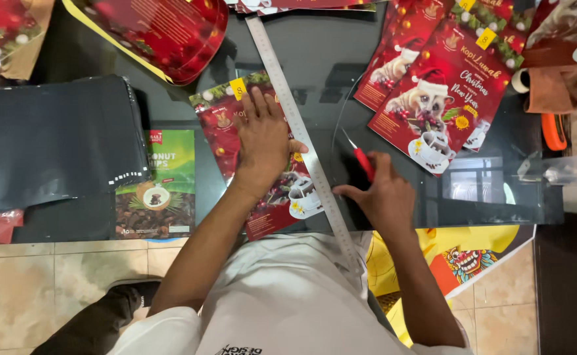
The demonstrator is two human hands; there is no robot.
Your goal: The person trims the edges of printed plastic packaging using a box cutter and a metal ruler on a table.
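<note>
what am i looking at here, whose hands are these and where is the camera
One picture, taken by a camera on a person's head, looking down at their own bare hands over a dark glass tabletop. The left hand presses flat on a red printed sheet with a coffee cup picture, beside a long metal ruler lying on the sheet's right edge. The right hand holds a red-handled cutting knife close to the ruler. Around them lie more red printed sheets, a green snack pouch and a stack of black sheets.
</note>
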